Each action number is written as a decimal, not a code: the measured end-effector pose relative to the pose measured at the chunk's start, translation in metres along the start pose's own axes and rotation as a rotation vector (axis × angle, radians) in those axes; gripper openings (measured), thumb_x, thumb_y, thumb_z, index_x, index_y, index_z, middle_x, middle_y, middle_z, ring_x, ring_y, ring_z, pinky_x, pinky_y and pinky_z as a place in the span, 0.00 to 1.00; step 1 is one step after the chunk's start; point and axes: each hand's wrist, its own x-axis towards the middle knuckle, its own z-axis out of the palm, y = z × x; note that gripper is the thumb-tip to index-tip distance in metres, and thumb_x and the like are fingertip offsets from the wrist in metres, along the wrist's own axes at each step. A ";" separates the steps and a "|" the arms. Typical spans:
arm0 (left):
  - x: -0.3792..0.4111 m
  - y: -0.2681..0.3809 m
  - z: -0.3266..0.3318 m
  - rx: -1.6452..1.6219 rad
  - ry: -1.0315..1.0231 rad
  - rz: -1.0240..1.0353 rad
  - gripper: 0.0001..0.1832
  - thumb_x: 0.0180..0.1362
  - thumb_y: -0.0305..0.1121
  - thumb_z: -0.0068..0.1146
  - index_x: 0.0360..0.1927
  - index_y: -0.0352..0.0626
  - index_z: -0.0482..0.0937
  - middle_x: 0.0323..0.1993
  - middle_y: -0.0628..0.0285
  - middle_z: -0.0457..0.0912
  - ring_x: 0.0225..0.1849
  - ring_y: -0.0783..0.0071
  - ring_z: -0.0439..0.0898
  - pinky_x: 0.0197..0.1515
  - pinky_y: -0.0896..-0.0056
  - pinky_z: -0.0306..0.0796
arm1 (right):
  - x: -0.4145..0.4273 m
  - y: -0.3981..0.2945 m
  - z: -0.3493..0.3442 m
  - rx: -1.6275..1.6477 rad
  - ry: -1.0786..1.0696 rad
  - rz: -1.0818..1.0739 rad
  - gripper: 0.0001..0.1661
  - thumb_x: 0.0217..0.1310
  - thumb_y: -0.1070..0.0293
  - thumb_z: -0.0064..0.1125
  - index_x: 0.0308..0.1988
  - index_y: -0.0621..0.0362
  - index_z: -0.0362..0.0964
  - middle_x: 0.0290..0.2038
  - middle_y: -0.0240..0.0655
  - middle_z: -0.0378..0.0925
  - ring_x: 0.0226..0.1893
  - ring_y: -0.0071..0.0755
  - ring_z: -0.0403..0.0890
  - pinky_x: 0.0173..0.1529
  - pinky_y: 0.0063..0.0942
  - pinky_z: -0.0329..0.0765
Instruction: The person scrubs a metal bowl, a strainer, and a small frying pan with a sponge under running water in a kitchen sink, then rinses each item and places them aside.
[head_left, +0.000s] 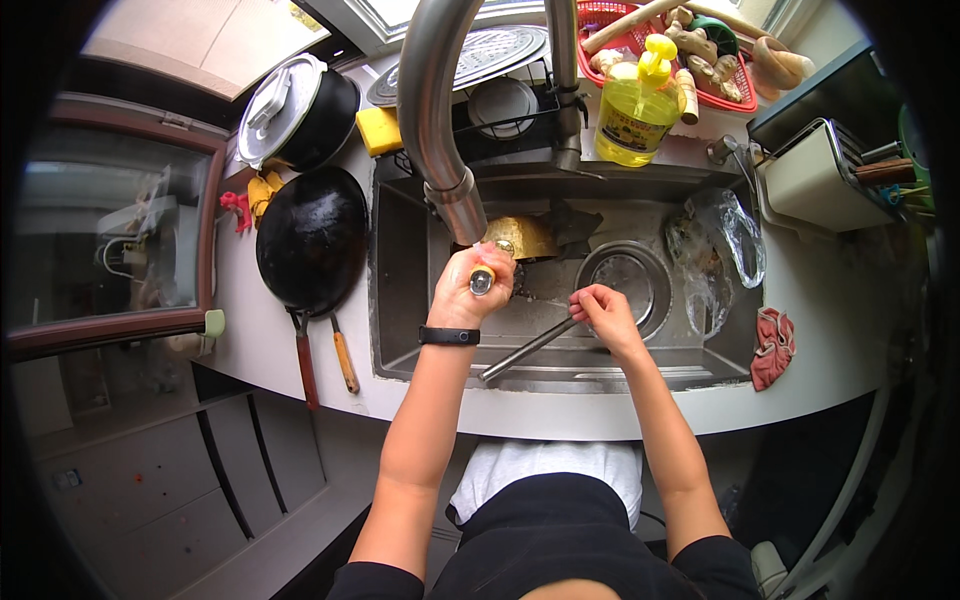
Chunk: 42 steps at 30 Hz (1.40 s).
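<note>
My left hand, wearing a black wristband, is under the faucet spout. It grips a yellowish tool handle whose metal-capped end faces me; the tool's head is hidden. Just beyond the fist lies a gold-coloured curved piece, and I cannot tell whether it joins the handle. My right hand is over the sink, its thumb and fingers drawn together; whether something is between them is unclear. Below its fingertips runs a metal tube handle, slanting over the sink toward a round steel vessel.
Clear plastic bags lie in the steel sink, right side. A black wok and lidded pot stand left. Behind are a yellow sponge, soap bottle and red basket. A pink cloth lies right.
</note>
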 end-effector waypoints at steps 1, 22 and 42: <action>-0.007 0.004 -0.006 0.040 0.004 -0.022 0.10 0.68 0.30 0.44 0.33 0.35 0.64 0.20 0.67 0.67 0.17 0.82 0.67 0.17 0.83 0.69 | 0.000 0.001 0.003 0.005 0.000 0.003 0.12 0.70 0.68 0.50 0.38 0.66 0.75 0.32 0.34 0.79 0.32 0.22 0.79 0.41 0.22 0.77; -0.155 0.008 -0.065 1.706 0.281 0.126 0.14 0.63 0.30 0.57 0.48 0.41 0.67 0.17 0.75 0.63 0.11 0.89 0.60 0.12 0.84 0.59 | 0.008 0.009 0.024 0.019 -0.046 0.085 0.13 0.69 0.69 0.49 0.38 0.67 0.75 0.32 0.35 0.80 0.32 0.23 0.79 0.40 0.22 0.77; -0.178 0.033 -0.120 3.139 0.614 1.290 0.20 0.50 0.24 0.60 0.48 0.49 0.74 0.23 0.63 0.74 0.26 0.64 0.79 0.26 0.62 0.72 | 0.012 0.036 0.072 0.060 -0.030 -0.054 0.41 0.56 0.82 0.51 0.69 0.58 0.52 0.53 0.39 0.75 0.50 0.30 0.77 0.55 0.26 0.72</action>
